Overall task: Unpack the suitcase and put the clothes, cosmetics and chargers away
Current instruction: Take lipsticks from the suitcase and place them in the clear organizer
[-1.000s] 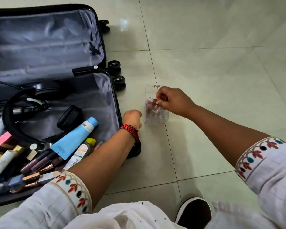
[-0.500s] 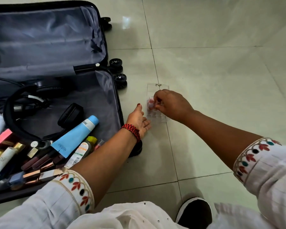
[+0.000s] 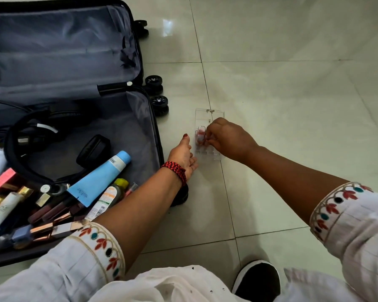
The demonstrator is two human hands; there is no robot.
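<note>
We see right grip [image 3: 229,140] pinching small cosmetic [image 3: 200,135] (likely light, slick; hold its cap); left grip [image 3: 182,153] relaxed alongside.

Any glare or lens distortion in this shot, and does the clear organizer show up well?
Head view: window glare on the floor; wide-angle lens bows tile joints; the clear organizer almost vanishes against pale tile; the right hand pinching a pink cosmetic looks sharp.
</note>
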